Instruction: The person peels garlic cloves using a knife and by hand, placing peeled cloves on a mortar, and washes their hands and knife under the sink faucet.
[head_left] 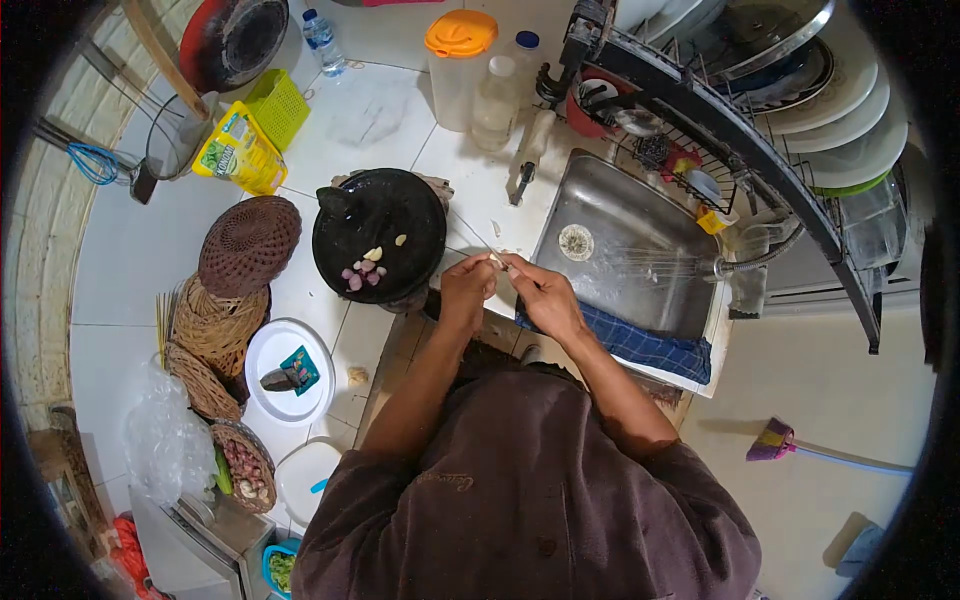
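Observation:
My left hand (470,290) and my right hand (543,297) meet over the counter edge, just left of the sink. Both are closed, fingertips pinching a small whitish piece (496,258) that looks like a garlic clove; the fingers partly cover it. Left of my hands stands a black stone mortar (335,255). Several peeled shallots (366,268) and a few pale garlic cloves (374,254) lie in it. The dark pestle (338,204) rests at its upper left. Small pale scraps are on the tiles near my fingertips.
Water sprays from the faucet (722,268) into the steel sink (600,200), with a blue checked cloth (650,343) over its front edge. A dish rack (790,170) overhangs the right. Leftward are a white plate (318,405), woven baskets (222,325) and a basket of shallots (243,465).

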